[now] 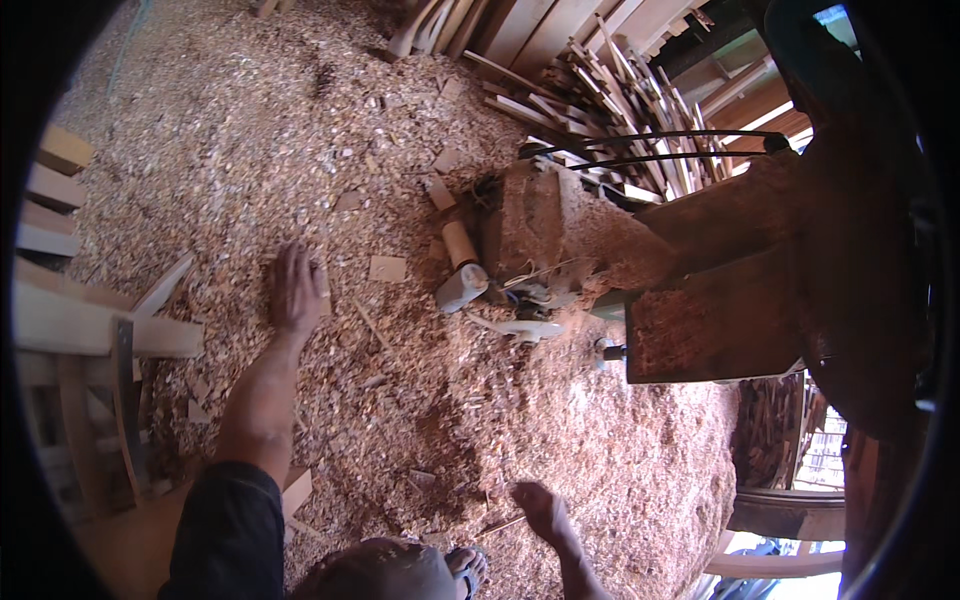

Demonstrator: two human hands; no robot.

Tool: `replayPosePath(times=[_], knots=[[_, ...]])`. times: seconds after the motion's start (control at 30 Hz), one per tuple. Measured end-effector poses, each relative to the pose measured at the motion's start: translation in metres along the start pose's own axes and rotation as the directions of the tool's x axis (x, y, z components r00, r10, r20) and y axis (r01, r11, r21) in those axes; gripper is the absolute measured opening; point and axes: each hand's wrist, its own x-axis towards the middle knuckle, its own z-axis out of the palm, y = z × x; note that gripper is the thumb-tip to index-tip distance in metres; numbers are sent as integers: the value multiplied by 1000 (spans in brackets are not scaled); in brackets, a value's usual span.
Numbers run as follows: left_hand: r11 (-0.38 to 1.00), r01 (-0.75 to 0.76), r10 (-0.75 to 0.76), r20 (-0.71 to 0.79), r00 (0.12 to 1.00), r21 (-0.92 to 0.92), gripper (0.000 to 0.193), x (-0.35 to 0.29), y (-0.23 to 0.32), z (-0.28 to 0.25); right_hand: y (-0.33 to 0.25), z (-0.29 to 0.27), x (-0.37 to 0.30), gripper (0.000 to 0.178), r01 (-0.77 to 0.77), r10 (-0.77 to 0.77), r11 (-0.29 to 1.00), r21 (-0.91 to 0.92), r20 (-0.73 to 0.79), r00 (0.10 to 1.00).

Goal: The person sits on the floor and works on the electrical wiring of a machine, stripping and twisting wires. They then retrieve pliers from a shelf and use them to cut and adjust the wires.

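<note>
Left of machine edge (631,340): left hand (295,287), right hand (545,512), open shavings (400,410) between.

One left hand (295,287), one right hand (543,512) and one foot (478,569) are showing. One machine (712,325) and many shavings (230,180) are appearing too.

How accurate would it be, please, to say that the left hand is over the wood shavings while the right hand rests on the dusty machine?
The right hand is not on the dusty machine: the head view shows it apart, over the wood shavings too. The left hand is as you say.
</note>
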Motion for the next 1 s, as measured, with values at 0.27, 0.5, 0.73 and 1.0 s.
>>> replayPosePath(times=[0.27,0.5,0.73,1.0], knots=[[994,-48,47,-15,999,-93,51,1,-5,-4,-107,-112,-77,32,-252,229,949,189,136,964],[989,-68,76,52,996,-135,51,7,-4,-17,-205,-153,-50,26,-105,124,866,489,-7,992],[969,-84,88,10,996,-234,37,10,-11,-24,-278,-112,109,32,131,-219,903,410,176,960],[951,-47,-123,-512,850,-305,23,209,-83,19,-326,-75,273,29,273,-359,921,277,336,871]])
